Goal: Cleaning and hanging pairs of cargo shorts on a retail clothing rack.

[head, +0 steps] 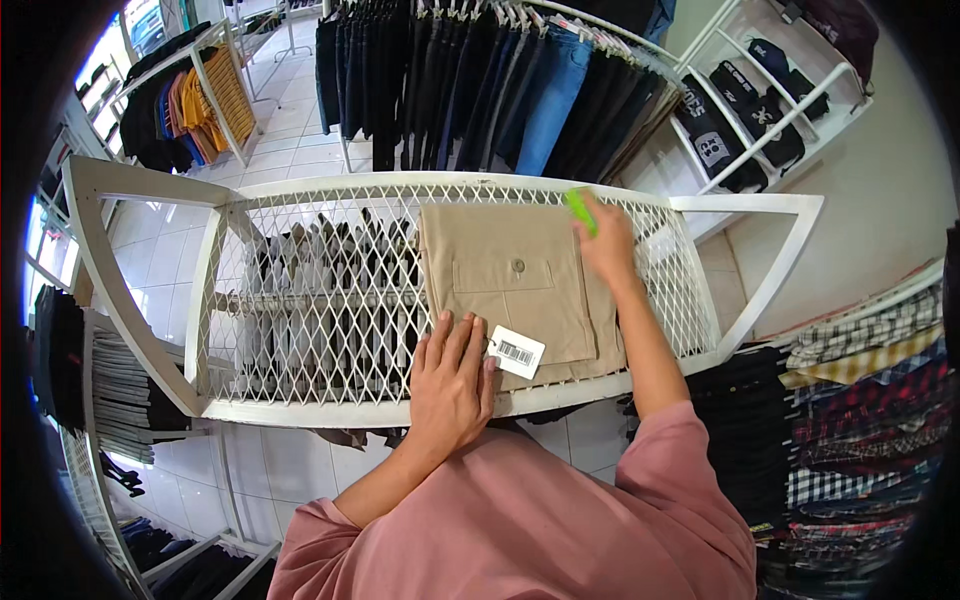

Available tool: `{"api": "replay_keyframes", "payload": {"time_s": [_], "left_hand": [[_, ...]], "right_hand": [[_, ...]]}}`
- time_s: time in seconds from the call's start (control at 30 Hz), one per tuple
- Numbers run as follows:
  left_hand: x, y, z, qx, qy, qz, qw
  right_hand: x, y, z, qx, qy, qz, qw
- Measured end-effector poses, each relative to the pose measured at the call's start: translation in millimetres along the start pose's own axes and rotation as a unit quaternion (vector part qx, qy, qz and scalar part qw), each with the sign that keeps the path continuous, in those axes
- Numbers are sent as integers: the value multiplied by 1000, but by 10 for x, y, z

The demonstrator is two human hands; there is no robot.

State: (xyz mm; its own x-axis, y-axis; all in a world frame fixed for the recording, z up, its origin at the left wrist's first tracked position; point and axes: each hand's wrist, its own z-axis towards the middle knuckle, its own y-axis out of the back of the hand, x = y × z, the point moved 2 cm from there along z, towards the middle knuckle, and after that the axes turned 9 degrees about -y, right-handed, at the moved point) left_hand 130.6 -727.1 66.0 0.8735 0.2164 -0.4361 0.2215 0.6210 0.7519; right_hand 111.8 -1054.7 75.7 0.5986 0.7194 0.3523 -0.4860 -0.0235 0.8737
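Note:
Folded beige trousers (517, 240) with a buttoned flap pocket lie on a white metal mesh shelf (300, 414) in front of me. My left hand (451, 379) rests flat on their lower left edge, holding nothing, beside a white tag (516, 352) that bears a barcode. My right hand (606, 236) grips a bright green object (581, 211) at the upper right edge of the trousers; its kind cannot be told.
Hangers with garments (322, 262) show beneath the mesh. Beyond the shelf hang dark and blue jeans (551, 97). Caps and bags (742, 120) fill a rack at upper right, plaid shirts (862, 442) hang at right, and folded clothes (124, 397) stand at left.

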Motion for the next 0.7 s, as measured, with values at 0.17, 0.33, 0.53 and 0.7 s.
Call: {"api": "replay_keyframes", "payload": {"time_s": [0.17, 0.33, 0.53, 0.7], "left_hand": [[61, -65, -73, 3, 16, 8, 1000], [-23, -17, -19, 23, 6, 33, 999], [19, -65, -36, 26, 19, 47, 998], [-22, -26, 4, 27, 13, 37, 999]], "right_hand": [[424, 180, -432, 39, 41, 150, 987], [-272, 232, -386, -4, 15, 21, 1000], [284, 414, -847, 36, 97, 155, 982], [-252, 437, -507, -45, -50, -8, 998]]}}
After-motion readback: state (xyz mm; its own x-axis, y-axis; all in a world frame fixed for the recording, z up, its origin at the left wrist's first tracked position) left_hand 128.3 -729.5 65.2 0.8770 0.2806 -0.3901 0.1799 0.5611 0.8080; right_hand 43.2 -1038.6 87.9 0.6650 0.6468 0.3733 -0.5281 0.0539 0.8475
